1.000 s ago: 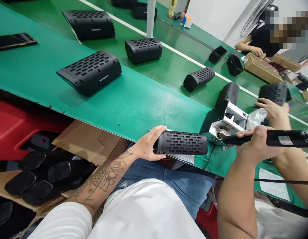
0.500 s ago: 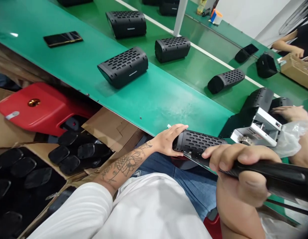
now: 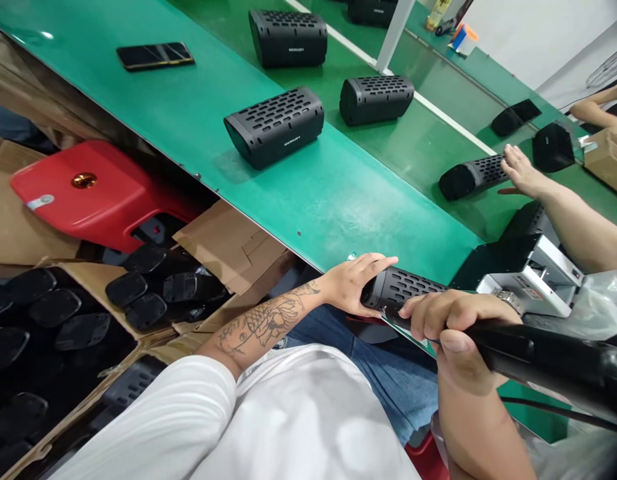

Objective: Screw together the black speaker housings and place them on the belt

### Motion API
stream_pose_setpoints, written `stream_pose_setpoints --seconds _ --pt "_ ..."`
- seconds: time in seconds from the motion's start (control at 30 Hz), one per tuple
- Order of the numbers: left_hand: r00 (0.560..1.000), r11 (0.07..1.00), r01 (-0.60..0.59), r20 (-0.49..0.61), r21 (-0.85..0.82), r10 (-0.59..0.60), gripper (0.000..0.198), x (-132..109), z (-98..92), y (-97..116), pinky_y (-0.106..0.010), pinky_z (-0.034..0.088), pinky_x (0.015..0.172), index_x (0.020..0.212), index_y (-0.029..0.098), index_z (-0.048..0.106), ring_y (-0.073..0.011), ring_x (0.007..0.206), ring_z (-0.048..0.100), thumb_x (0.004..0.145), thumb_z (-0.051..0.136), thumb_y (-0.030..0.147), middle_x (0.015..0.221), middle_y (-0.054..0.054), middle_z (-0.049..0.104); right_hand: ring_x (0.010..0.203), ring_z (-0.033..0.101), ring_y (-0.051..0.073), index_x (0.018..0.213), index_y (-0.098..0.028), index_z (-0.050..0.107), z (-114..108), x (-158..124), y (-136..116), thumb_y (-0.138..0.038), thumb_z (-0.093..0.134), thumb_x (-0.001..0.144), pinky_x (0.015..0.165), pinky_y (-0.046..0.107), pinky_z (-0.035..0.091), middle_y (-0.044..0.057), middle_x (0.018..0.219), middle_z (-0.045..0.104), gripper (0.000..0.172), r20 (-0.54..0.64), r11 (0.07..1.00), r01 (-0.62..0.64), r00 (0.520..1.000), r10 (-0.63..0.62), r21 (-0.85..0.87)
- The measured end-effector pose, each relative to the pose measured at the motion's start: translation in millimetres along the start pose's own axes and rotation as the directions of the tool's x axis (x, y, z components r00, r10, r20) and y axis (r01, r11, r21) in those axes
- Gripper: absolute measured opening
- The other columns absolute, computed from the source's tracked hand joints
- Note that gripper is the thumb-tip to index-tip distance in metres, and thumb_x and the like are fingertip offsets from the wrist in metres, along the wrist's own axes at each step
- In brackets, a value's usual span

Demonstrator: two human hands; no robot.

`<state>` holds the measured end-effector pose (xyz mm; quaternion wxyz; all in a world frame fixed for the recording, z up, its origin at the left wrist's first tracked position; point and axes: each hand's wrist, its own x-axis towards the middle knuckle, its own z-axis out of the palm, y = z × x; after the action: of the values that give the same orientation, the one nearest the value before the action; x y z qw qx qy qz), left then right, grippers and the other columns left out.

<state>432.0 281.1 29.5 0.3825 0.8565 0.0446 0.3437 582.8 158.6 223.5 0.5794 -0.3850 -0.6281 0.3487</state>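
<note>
My left hand [image 3: 356, 283] grips the left end of a black perforated speaker shell [image 3: 406, 290] lying at the near edge of the green belt [image 3: 188, 127]. My right hand [image 3: 456, 337] is closed round a long black power tool [image 3: 543, 360], whose tip lies against the shell's lower side. My tattooed left forearm reaches across my lap.
More black speaker shells [image 3: 276, 127] [image 3: 376, 99] [image 3: 288, 37] lie on the belt, with a phone [image 3: 154, 55] at the far left. A neighbour's hand [image 3: 521, 173] touches another shell [image 3: 471, 177]. A white metal fixture [image 3: 533, 277] stands to the right. A red stool [image 3: 88, 193] and cardboard boxes of black end caps [image 3: 138, 293] sit below.
My view has swung left and down. My right hand brought the tool from the fixture over to the shell. The neighbour's hand reached out to a shell farther up the belt.
</note>
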Motion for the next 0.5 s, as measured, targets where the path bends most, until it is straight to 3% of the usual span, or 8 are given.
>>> stream_pose_setpoints --seconds 0.23,0.33,0.43,0.5 --pt "0.995 0.996 0.089 0.053 -0.023 -0.088 0.133 -2.6 0.8 1.3 -0.056 0.054 0.141 0.191 0.020 0.022 -0.0413 0.165 0.058 0.089 0.094 0.069 0.175 -0.026 0.053 0.070 0.067 0.006 0.101 -0.016 0.051 7.4 -5.4 -1.0 -0.010 0.067 0.100 0.087 0.030 0.068 -0.003 0.079 0.061 0.017 -0.041 0.999 -0.052 0.998 0.052 0.002" --pt "0.998 0.998 0.064 0.022 -0.010 -0.064 0.133 -3.1 2.0 -0.8 -0.056 0.058 0.137 0.190 0.020 0.024 -0.0415 0.163 0.061 0.089 0.093 0.072 0.173 -0.026 0.055 0.074 0.066 0.005 0.105 -0.017 0.055 12.1 -4.8 1.0 -0.007 0.067 0.099 0.089 0.028 0.068 -0.002 0.081 0.061 0.016 0.001 0.998 -0.058 0.998 0.058 -0.007" --pt "0.999 0.999 0.038 -0.011 -0.030 -0.038 0.122 -4.1 3.2 -2.7 -0.055 0.059 0.136 0.184 0.020 0.034 -0.0396 0.160 0.064 0.090 0.092 0.072 0.170 -0.025 0.058 0.077 0.068 0.005 0.109 -0.018 0.055 14.7 -3.2 -1.5 -0.007 0.067 0.100 0.086 0.025 0.067 -0.001 0.083 0.062 0.018 0.008 0.998 -0.015 1.000 0.016 -0.066" --pt "0.997 0.994 0.072 -0.014 -0.081 -0.073 0.117 -6.6 0.9 -2.3 -0.053 0.059 0.137 0.178 0.019 0.042 -0.0380 0.158 0.066 0.087 0.094 0.071 0.167 -0.024 0.061 0.075 0.068 0.006 0.108 -0.019 0.057 11.5 -10.1 -11.0 -0.018 0.070 0.103 0.087 0.026 0.068 -0.001 0.081 0.063 0.015 -0.043 0.997 0.026 0.999 -0.029 -0.068"
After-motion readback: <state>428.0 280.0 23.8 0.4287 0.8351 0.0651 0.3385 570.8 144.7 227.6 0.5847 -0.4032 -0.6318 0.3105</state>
